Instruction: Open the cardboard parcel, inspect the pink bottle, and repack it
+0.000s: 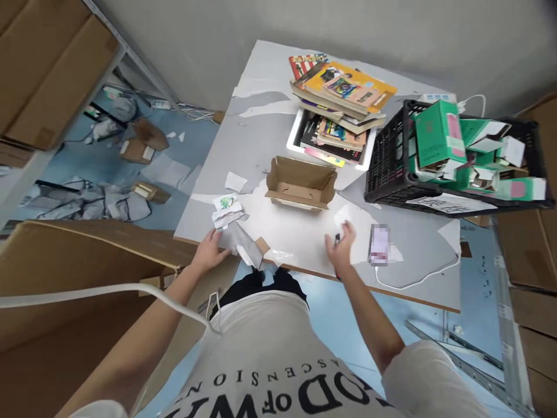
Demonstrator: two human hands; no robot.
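My left hand [208, 253] is at the table's front edge, fingers apart. Its fingertips are beside a crumpled grey-and-white wrapper [239, 239] and a small pile of torn white packaging [228, 212] with a green print. In my right hand [342, 248] is a slim black and red tool [337, 238], mostly hidden by the palm; its exact kind I cannot make out. A white paper scrap [342, 216] lies by those fingers. Between and beyond both hands stands an open brown cardboard box [301, 181], its inside facing up.
Behind the box, books [348, 87] are stacked over a white bin [369, 152]. A black crate [387, 157] of green cartons [439, 133] stands at right. A phone [379, 245] on a white cable [409, 287] lies near my right hand. A large carton [87, 244] is at left.
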